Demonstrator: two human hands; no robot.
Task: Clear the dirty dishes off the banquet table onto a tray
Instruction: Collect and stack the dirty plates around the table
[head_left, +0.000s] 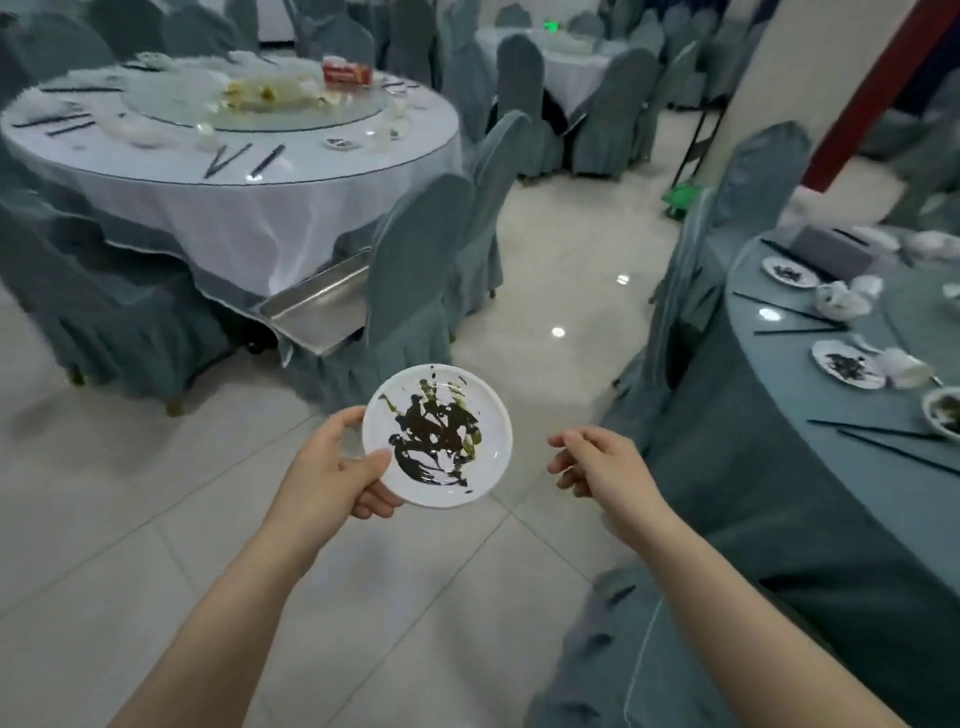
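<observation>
One small white plate (437, 435), smeared with dark sauce and greenish bits, is held over the tiled floor (156, 519) in the near middle of the scene. Left hand (332, 462) grips it at its left rim: thumb on top of the rim, the other fingers curled underneath. Right hand (602, 467) is just right of the plate, not touching it; its fingers are loosely curled and hold nothing.

Metal tray (317, 306) sits far left of the plate, on a covered chair beside the round table (234, 208) with the white cloth (chopsticks, small dishes and food scraps on its glass turntable). At right, a second round table (779, 415) in blue-grey cloth carries two more soiled plates (847, 365), chopsticks, crumpled napkins and a grey box. Covered chairs (415, 270) stand around both tables.
</observation>
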